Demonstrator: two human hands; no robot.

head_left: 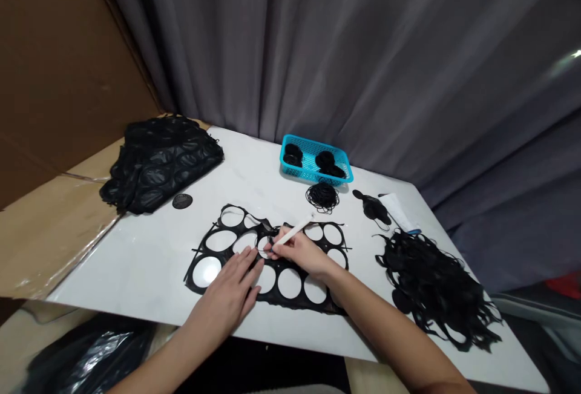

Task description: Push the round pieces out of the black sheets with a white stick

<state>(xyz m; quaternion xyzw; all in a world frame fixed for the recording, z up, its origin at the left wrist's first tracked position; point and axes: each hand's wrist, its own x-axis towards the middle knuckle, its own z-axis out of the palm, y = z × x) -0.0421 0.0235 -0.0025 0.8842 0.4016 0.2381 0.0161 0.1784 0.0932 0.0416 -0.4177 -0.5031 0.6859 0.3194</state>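
Closest to my camera were two bare forearms, and beyond them, low on the left, lay a crumpled, glossy black plastic bag (pixel 86 357). The left hand (pixel 224 297) was open, its fingers loosely spread and resting on a thin black sheet (pixel 290 303) punched with about a dozen round holes. The right hand (pixel 299 252) was closed in a narrow pinch around a slim white stick (pixel 290 234), with the tip at a hole in the middle of the sheet. The sheet lay flat on a smooth white table (pixel 136 261), which showed through the holes.

Past it I counted one loose black disc (pixel 182 201), one tangled coil of thin black strips (pixel 322 197), and one small black piece (pixel 372 207) beside a white paper packet (pixel 399 212). To the right sat a big, stringy heap of black scraps (pixel 431 285), and to the left a thick, lumpy stack of black sheets (pixel 158 164). Farther back stood one blue plastic mesh basket (pixel 308 143) holding three small piles of black discs (pixel 324 160). Brown cardboard (pixel 59 79) rose on the left, and a soft, folded grey curtain (pixel 363 49) hung behind the table.
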